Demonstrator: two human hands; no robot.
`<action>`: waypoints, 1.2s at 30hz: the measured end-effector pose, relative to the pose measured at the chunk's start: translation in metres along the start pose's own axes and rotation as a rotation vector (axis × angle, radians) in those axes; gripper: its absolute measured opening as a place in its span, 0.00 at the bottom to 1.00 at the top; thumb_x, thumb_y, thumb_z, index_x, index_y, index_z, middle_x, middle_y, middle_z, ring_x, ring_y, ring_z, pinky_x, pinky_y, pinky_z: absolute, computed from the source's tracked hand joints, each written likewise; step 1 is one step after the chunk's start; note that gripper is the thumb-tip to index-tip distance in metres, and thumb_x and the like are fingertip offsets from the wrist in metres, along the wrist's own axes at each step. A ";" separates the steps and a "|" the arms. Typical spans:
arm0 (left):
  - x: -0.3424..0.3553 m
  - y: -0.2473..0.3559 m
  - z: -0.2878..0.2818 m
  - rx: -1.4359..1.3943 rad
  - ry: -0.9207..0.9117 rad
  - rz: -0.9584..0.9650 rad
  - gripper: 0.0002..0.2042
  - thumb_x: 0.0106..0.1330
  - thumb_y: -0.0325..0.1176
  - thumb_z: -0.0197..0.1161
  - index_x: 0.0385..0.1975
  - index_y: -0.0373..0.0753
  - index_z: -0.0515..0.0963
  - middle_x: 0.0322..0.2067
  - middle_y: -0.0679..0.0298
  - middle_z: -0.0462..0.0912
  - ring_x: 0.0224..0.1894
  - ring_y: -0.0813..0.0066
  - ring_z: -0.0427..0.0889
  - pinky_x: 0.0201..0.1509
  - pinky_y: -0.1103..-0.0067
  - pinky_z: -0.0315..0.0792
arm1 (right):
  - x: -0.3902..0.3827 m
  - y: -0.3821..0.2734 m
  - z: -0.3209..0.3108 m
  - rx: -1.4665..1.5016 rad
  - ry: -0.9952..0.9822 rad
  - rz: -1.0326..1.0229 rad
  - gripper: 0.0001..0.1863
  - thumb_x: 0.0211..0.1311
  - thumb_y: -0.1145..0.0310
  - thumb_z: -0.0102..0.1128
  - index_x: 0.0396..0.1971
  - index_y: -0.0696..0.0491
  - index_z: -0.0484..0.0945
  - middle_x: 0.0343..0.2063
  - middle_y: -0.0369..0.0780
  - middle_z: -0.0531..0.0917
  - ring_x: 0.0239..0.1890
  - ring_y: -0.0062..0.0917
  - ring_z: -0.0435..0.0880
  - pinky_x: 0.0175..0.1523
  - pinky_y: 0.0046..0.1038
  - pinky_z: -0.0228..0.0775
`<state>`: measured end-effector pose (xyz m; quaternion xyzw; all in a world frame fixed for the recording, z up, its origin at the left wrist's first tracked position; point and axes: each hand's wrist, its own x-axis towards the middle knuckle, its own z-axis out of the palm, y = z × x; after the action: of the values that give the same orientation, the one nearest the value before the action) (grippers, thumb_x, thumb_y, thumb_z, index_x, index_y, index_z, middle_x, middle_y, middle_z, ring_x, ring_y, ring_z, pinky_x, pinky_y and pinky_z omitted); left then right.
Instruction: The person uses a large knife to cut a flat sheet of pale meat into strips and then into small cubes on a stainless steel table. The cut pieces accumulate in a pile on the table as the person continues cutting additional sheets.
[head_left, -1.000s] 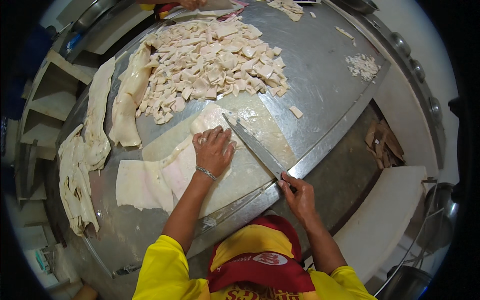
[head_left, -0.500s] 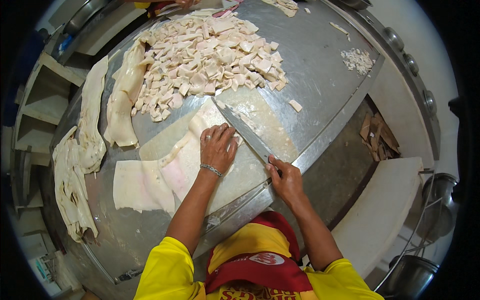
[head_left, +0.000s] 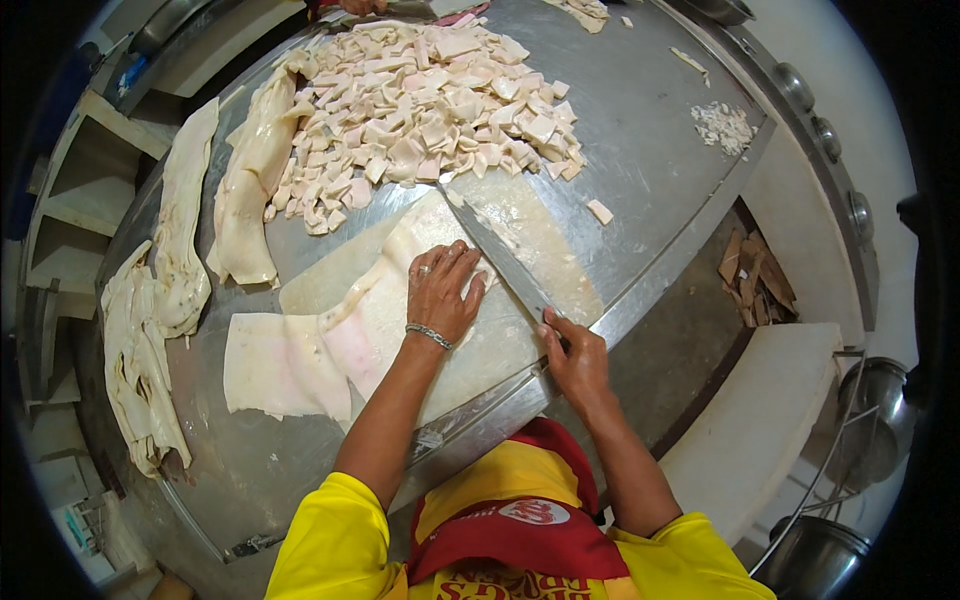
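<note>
A long knife (head_left: 500, 252) slants across the cutting board, its handle wrapped by the fingers of my right hand (head_left: 577, 355) near the table's front edge. Its tip points toward the heap of cut pieces. Just left of the blade, my left hand (head_left: 445, 290) lies palm down, thumb apart, pressing on a pale, pinkish sheet of pork skin (head_left: 372, 300). This sheet runs left off the translucent cutting board (head_left: 470, 375) onto the metal table. Behind the board is a large heap of cut pork skin pieces (head_left: 420, 105).
Whole strips of skin (head_left: 250, 180) lie on the left of the metal table (head_left: 640, 130). A small pile of white scraps (head_left: 722, 128) sits at the far right. Another person's hand (head_left: 362, 6) shows at the far edge. Metal pots (head_left: 815, 550) stand at the lower right.
Both hands and the knife have shifted slightly to the right in the picture, and the view itself has moved a little. My left hand still presses the skin; the right keeps hold of the knife.
</note>
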<state>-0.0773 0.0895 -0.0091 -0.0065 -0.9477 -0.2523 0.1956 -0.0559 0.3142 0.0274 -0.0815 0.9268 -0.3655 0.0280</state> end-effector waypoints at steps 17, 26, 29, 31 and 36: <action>0.001 0.002 -0.001 0.011 -0.010 -0.013 0.17 0.66 0.39 0.63 0.54 0.43 0.80 0.56 0.62 0.80 0.60 0.60 0.72 0.69 0.65 0.59 | 0.014 -0.006 -0.021 -0.101 -0.065 0.083 0.17 0.65 0.61 0.67 0.51 0.52 0.86 0.31 0.53 0.86 0.29 0.40 0.87 0.38 0.35 0.76; 0.002 0.006 -0.002 -0.008 -0.017 -0.048 0.17 0.65 0.39 0.65 0.52 0.43 0.81 0.56 0.62 0.80 0.60 0.59 0.72 0.70 0.64 0.59 | -0.032 0.051 -0.070 -0.050 0.107 0.120 0.15 0.67 0.65 0.66 0.49 0.55 0.86 0.36 0.56 0.87 0.38 0.37 0.90 0.44 0.32 0.79; 0.003 0.007 -0.004 -0.014 -0.053 -0.066 0.19 0.65 0.38 0.66 0.55 0.44 0.80 0.57 0.61 0.80 0.62 0.58 0.72 0.70 0.63 0.58 | -0.042 0.073 -0.109 0.076 0.059 0.250 0.14 0.67 0.68 0.66 0.49 0.58 0.86 0.38 0.54 0.88 0.40 0.30 0.89 0.45 0.30 0.78; 0.002 0.006 0.000 -0.003 -0.042 -0.038 0.19 0.65 0.39 0.66 0.55 0.44 0.80 0.57 0.61 0.80 0.62 0.58 0.71 0.70 0.63 0.57 | -0.053 0.078 -0.107 0.105 0.106 0.179 0.14 0.67 0.68 0.67 0.49 0.57 0.86 0.37 0.51 0.88 0.36 0.27 0.88 0.42 0.30 0.78; -0.001 0.006 -0.004 0.010 -0.018 -0.012 0.19 0.65 0.39 0.65 0.55 0.44 0.79 0.57 0.61 0.79 0.63 0.60 0.70 0.70 0.63 0.57 | -0.055 0.048 -0.081 0.148 0.044 0.058 0.13 0.64 0.68 0.70 0.47 0.56 0.87 0.27 0.47 0.87 0.25 0.24 0.83 0.32 0.29 0.73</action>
<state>-0.0741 0.0925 -0.0036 -0.0019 -0.9507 -0.2485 0.1856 -0.0171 0.4122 0.0533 -0.0442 0.8997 -0.4337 0.0240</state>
